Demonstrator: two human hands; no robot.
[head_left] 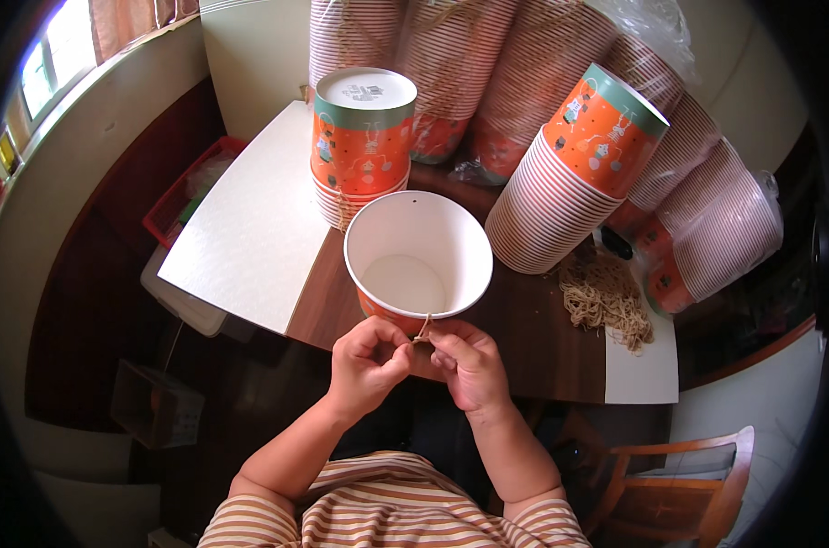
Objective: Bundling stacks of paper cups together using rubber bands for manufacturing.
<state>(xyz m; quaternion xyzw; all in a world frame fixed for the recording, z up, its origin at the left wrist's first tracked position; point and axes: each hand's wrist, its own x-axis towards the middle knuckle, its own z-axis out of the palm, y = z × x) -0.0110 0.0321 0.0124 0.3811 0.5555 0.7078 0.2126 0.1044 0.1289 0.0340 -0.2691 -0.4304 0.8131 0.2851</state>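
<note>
Rightward of bucket (418,251) — string (606,303), unclear black object (615,242)

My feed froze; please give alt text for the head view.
The left hand and right hand pinch a thin cord at the near rim of an upright paper bucket. Bucket stacks stand beyond; a cord pile lies to the right.

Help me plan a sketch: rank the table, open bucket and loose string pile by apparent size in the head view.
1. Table, largest
2. Open bucket
3. Loose string pile, smallest
</note>
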